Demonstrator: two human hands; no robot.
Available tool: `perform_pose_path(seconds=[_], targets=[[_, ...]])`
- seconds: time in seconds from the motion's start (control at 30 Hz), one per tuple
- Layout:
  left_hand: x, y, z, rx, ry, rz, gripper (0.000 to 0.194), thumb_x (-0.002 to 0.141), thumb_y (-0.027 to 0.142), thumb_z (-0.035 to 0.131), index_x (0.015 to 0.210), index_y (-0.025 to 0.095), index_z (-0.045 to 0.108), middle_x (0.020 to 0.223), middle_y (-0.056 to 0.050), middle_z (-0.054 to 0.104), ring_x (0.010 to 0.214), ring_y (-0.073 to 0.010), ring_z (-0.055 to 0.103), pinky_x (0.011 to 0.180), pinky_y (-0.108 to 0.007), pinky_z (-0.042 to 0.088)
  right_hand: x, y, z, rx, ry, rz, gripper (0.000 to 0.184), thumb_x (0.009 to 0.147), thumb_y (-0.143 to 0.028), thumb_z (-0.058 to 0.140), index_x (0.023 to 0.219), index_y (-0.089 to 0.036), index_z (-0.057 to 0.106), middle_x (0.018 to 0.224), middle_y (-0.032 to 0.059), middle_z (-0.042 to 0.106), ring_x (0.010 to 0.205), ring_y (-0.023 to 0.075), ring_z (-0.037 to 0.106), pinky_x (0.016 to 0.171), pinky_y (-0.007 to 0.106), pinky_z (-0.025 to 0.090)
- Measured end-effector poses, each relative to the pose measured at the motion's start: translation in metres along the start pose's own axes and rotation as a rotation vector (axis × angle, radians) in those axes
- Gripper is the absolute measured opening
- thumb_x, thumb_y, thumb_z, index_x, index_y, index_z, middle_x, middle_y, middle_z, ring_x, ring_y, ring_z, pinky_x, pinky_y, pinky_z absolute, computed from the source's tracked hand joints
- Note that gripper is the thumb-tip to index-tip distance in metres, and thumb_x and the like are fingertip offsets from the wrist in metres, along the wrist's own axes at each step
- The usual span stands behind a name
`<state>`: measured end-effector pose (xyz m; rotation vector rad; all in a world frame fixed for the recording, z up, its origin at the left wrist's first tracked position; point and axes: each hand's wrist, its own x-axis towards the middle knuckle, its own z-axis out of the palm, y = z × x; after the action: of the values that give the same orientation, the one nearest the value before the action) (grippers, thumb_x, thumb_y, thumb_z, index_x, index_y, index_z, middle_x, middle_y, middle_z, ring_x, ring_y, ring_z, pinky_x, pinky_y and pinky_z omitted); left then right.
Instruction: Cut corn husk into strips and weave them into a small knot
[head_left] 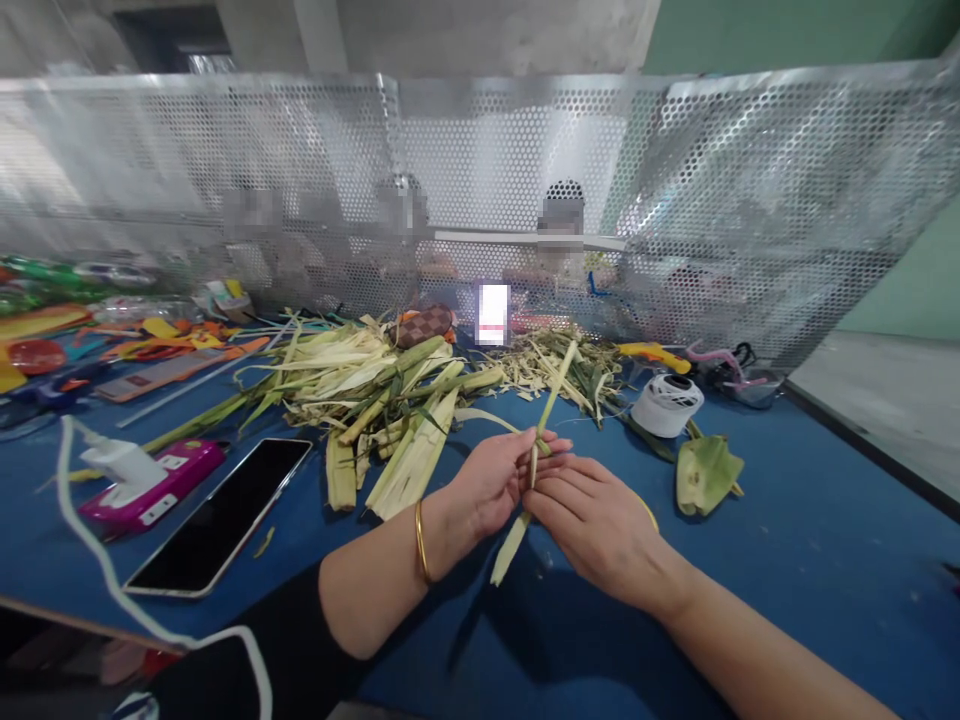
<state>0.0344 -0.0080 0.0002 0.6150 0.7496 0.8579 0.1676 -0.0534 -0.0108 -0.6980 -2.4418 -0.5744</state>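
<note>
Honestly, we can't read a single word or number here. The magenta power strip [187,482] has a small yellowish mark, way too tiny for us. The flat grey piece [166,373] has a reddish patch we can't decipher either. That bright panel [493,312] is all pixelated, and the phone [217,520] just shows us black.

One head-worn view looks forward and down from six o'clock, close over the bare left hand [487,482] and bare right hand [594,512], across the flat blue tabletop [810,580] towards the silvery perforated metal screen [502,140] at twelve o'clock.
</note>
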Motion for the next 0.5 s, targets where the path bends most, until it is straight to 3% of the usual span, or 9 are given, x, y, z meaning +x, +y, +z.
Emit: perform_pose_path(seconds=[0.23, 0.43, 0.5], targets=[[0.0005, 0.0028, -0.0007, 0.048, -0.01, -0.011, 0.028, 0.093, 0.023, 0.044, 0.085, 0.007, 0.066, 0.092, -0.014, 0.072, 0.078, -0.0156, 0.068, 0.083, -0.028, 0.05, 0.0004, 0.0019, -0.0018, 0.109, -0.052, 0.033, 0.029, 0.088, -0.008, 0.04, 0.106, -0.014, 0.061, 0.096, 0.0096, 0.07, 0.097, 0.0214, 0.06, 0.09, 0.037, 0.043], [-0.0038, 0.0001, 0.0022, 0.133, 0.006, 0.047, 0.011, 0.08, 0.006, 0.057, 0.077, 0.007, 0.068, 0.078, -0.01, 0.072, 0.071, -0.0128, 0.066, 0.079, -0.023, 0.049, 0.0027, -0.0006, -0.0059, 0.174, -0.114, 0.009, 0.023, 0.085, -0.009, 0.044, 0.097, -0.014, 0.063, 0.089, 0.01, 0.068, 0.09, 0.0226, 0.06, 0.089, 0.041, 0.044], [-0.0036, -0.0016, 0.0017, 0.133, 0.02, 0.054, 0.012, 0.079, 0.006, 0.057, 0.074, 0.008, 0.068, 0.073, -0.009, 0.071, 0.065, -0.0122, 0.065, 0.073, -0.023, 0.05, 0.0013, 0.0015, -0.0095, 0.218, -0.044, -0.005, 0.023, 0.086, -0.009, 0.044, 0.1, -0.015, 0.062, 0.089, 0.0086, 0.069, 0.09, 0.0214, 0.061, 0.088, 0.039, 0.044]])
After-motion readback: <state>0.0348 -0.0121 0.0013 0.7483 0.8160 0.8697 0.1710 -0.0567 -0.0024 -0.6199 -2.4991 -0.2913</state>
